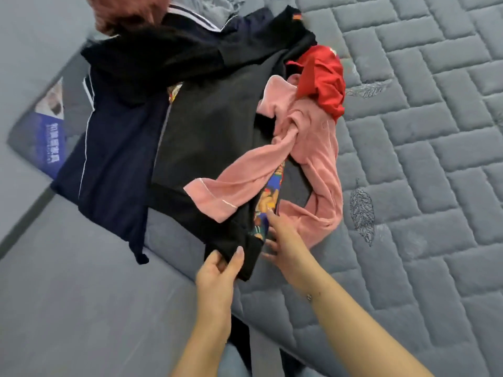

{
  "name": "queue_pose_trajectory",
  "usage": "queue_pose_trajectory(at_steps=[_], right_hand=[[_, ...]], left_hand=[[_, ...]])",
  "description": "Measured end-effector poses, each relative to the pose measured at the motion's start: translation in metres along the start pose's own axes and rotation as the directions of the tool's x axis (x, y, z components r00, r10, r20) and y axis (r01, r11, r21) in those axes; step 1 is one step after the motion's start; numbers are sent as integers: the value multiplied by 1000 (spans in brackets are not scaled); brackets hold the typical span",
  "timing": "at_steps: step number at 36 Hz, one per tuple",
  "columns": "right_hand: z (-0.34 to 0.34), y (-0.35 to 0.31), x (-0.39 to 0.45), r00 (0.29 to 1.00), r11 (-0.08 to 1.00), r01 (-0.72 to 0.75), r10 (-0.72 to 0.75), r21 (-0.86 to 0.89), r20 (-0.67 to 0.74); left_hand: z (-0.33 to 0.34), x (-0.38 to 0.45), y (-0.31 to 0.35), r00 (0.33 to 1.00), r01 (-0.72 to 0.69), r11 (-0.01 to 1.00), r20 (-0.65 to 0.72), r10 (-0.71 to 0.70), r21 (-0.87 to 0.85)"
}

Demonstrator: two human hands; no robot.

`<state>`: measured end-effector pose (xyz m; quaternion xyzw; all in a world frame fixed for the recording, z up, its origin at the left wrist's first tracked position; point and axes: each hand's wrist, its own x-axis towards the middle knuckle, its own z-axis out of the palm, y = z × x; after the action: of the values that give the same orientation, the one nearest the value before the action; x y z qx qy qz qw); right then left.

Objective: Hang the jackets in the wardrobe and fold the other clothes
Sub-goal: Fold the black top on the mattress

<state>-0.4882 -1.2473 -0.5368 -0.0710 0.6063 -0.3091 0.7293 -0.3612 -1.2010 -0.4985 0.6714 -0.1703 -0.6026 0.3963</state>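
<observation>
Surface: grey quilted mattress (424, 137), brick-pattern stitching, embroidered leaf motifs on the right side.
Pile: clothes heaped across the mattress's left edge, partly overhanging it.
Black garment (206, 131): largest piece, middle of pile; its near corner reaches the mattress edge closest to the person.
Left hand (217, 270): pinches that near corner of the black garment, thumb on top, fingers curled beneath the cloth.
Right hand (283, 240): fingers straight and spread, palm down, touching the printed cloth; grips nothing.
Printed cloth (268, 197): multicoloured strip showing between the black garment and the pink one; only a narrow band visible.
Pink garment (307, 148): soft, right of the black garment; one sleeve with pale piping lies across the black cloth, the rest bunched on the mattress.
Red garment (324, 80): crumpled, at the far end of the pink garment, touching it.
Navy jacket (114, 159): left of the black garment, thin white stripe along it, hanging over the mattress edge.
Far end of pile: more dark cloth with white stripes; a reddish-brown item (128, 12) at the top edge of view, blurred, kind unclear.
Label (49, 137): blue and white printed panel at the mattress's left edge, text unreadable.
Focus: left part of view motion-blurred.
</observation>
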Motion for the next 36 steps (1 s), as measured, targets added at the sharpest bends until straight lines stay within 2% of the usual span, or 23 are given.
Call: queue_pose_trajectory(at_steps=[2, 6, 8, 11, 13, 15, 17, 19, 21, 23, 25, 27, 29, 31, 32, 34, 36], right_hand=[[6, 1, -1, 997, 999, 35, -38, 37, 75], [9, 10, -5, 989, 990, 119, -124, -76, -78], [3, 15, -10, 973, 971, 200, -212, -131, -88], [-12, 15, -26, 935, 929, 331, -346, -166, -76], [-26, 13, -37, 905, 911, 387, -405, -144, -133], [-43, 12, -48, 902, 924, 379, -382, -54, -203], [-63, 15, -59, 932, 946, 311, -286, 87, -224], [-81, 23, -72, 947, 944, 272, -230, 184, -223], [-96, 35, -83, 936, 932, 293, -235, 213, -260], [-106, 50, -90, 927, 930, 294, -222, 218, -303], [-112, 63, -93, 915, 925, 289, -190, 248, -356], [-118, 76, -90, 890, 919, 294, -164, 262, -426], [-121, 87, -86, 868, 939, 270, -141, 214, -477], [-123, 97, -80, 828, 961, 248, -147, 119, -541], [-124, 99, -77, 794, 965, 252, -164, 72, -585], [-122, 98, -77, 699, 957, 283, -250, -62, -670], [-115, 89, -80, 586, 892, 319, -452, -321, -672]], left_hand=[[-4, -29, -20, 995, 93, 995, 23, -92, -22], [-16, -68, -61, 966, 252, 967, -45, -254, -39], [-21, -76, -71, 950, 302, 952, -69, -305, -49], [-33, -73, -75, 957, 242, 970, -168, -238, 2], [-45, -63, -66, 961, 156, 987, -237, -145, 25], [-53, -47, -48, 953, 67, 996, -298, -49, 51], [-55, -24, -27, 949, 9, 996, -315, 21, 92], [-49, 2, -6, 958, -18, 987, -279, 62, 158], [-39, 29, 8, 973, -18, 973, -221, 71, 232], [-22, 57, 13, 990, 13, 959, -139, 27, 285], [0, 85, 7, 993, 101, 938, -85, -77, 331], [18, 106, -7, 977, 208, 873, -144, -160, 441], [23, 123, -23, 943, 305, 792, -285, -173, 529], [18, 132, -35, 920, 332, 739, -374, -116, 586], [15, 136, -39, 932, 281, 759, -357, -70, 587], [12, 139, -45, 975, 121, 831, -221, 2, 543], [9, 129, -41, 992, 34, 858, -121, 33, 513]])
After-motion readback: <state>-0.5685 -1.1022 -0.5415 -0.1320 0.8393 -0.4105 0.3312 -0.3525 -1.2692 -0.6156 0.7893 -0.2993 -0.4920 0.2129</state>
